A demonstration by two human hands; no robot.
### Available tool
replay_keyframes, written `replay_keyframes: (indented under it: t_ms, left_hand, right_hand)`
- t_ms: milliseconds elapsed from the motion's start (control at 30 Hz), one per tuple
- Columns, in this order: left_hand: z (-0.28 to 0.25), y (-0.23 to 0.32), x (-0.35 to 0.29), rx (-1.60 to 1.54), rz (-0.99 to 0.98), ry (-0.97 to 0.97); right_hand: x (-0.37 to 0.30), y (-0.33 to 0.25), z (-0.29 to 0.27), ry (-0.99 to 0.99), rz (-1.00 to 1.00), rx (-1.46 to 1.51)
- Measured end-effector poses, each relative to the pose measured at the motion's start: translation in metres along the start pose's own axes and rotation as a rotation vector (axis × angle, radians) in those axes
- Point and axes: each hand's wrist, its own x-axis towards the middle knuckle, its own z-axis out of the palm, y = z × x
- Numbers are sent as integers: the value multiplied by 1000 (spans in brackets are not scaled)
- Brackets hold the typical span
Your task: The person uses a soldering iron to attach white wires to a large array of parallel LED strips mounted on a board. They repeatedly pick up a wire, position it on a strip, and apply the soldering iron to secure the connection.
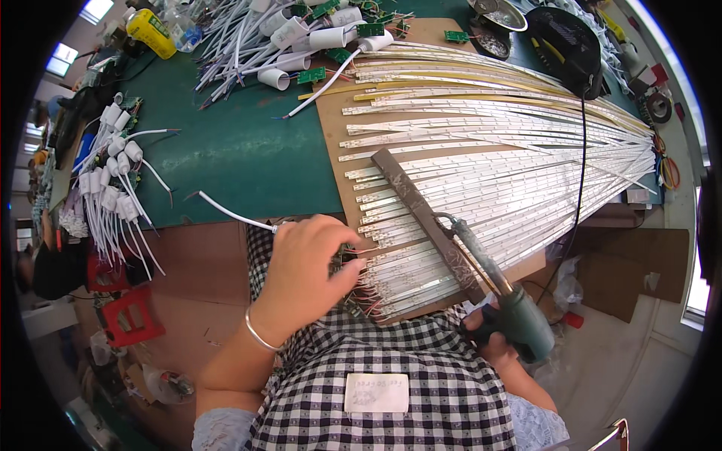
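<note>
Dozens of white LED strips [481, 180] lie fanned on a brown board [331, 120], long axes running left to right, near-left wired ends just beside the curled left hand [308, 263], its grip unclear, while the right hand [494, 347] clasps a soldering iron [523, 316].

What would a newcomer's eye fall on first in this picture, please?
Probably the broad fan of white strips right of centre, spread over a brown board. Next might come the green-handled tool in the person's right grip, at the lower right, then the heap of white cylinders at the top, left of centre.
</note>
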Motion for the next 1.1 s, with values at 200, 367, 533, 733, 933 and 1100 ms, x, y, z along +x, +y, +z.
replay_keyframes:
  t_ms: [200, 367, 533, 733, 933, 1100]
  left_hand:
    - [-15, -28, -22, 90, -29, -50]
    - [-28, -24, -20, -39, -145, -165]
    - [-47, -31, 28, 65, -105, 9]
    - [-20, -96, 112, 480, -81, 338]
    - [-18, -108, 132, 526, -97, 407]
    - [-29, -105, 128, 616, 41, 501]
  right_hand:
    - [5, 6, 3, 63, 7, 132]
    - [8, -1, 9, 85, 5, 179]
    - [4, 9, 6, 90, -42, 143]
    - [2, 1, 7, 100, 25, 208]
    - [8, -7, 15, 106, 12, 201]
    - [7, -9, 18, 100, 18, 197]
